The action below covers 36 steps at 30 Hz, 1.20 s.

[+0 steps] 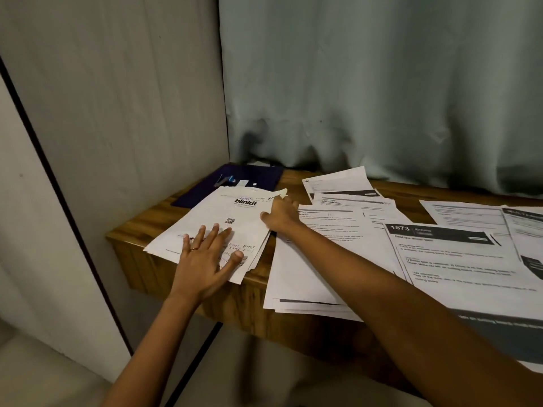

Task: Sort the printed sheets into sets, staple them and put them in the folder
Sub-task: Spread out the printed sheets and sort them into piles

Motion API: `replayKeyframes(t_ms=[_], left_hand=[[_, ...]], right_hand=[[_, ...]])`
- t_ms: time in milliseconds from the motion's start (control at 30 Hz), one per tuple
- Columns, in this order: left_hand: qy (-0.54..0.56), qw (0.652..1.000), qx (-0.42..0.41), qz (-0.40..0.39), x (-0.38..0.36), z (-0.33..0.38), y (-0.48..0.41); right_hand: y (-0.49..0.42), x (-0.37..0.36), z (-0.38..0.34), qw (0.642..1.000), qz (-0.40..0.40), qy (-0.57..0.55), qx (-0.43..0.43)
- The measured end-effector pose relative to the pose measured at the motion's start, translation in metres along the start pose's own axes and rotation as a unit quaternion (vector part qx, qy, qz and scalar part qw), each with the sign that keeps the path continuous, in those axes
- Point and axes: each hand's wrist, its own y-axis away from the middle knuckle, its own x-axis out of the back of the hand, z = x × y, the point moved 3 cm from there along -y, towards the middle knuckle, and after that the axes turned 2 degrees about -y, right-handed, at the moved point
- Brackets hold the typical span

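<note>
The stack of white printed sheets [223,218], headed "blinkit", lies at the left end of the brown wooden desk [138,230]. Its long axis runs from near left to far right, and its near corner overhangs the desk edge.

The left grip [205,259] rests flat on the near end of the stack, fingers straight and spread, clamping nothing. The right grip [280,215] sits at the far right corner of the stack, fingers curled and closed on that corner, which turns upward.

The dark blue flat folder [258,174] lies beyond the stack at the far left of the desk, and the far end of the stack overlaps it. A small metal-and-blue item, apparently the stapler [224,180], rests on the folder just past the far edge of the stack. It lies to the far left of the right grip, which is the nearer of the two. A reach for it would probably fall to that grip while the left grip pins the stack.

The loose printed sheets [308,274] are spread to the right of the stack, not yet gathered.
</note>
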Motion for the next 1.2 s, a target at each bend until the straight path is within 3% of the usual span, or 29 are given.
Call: replayKeyframes(t_ms=[167,367,633,800,967,1200], left_hand=[[-0.029,0.999,0.004,-0.035,0.000,-0.003,-0.009],[-0.046,0.995,0.010,-0.089,0.001,-0.009,-0.019],[0.035,0.997,-0.007,-0.069,0.020,0.028,-0.049],[0.086,0.991,-0.042,-0.091,0.018,0.097,-0.079],[0.099,0.980,-0.129,-0.116,-0.011,0.153,-0.107],[0.077,0.963,-0.172,-0.190,-0.063,0.189,-0.107]], right_hand=[[-0.006,-0.011,0.008,0.990,-0.099,0.092,0.041],[-0.013,-0.016,0.018,0.984,-0.132,0.112,0.039],[-0.029,0.030,0.051,0.997,-0.019,-0.008,0.075],[-0.051,0.079,0.122,0.999,0.047,0.018,-0.001],[-0.046,0.130,0.191,0.987,0.104,0.053,-0.112],[-0.046,0.150,0.239,0.983,0.045,0.014,-0.175]])
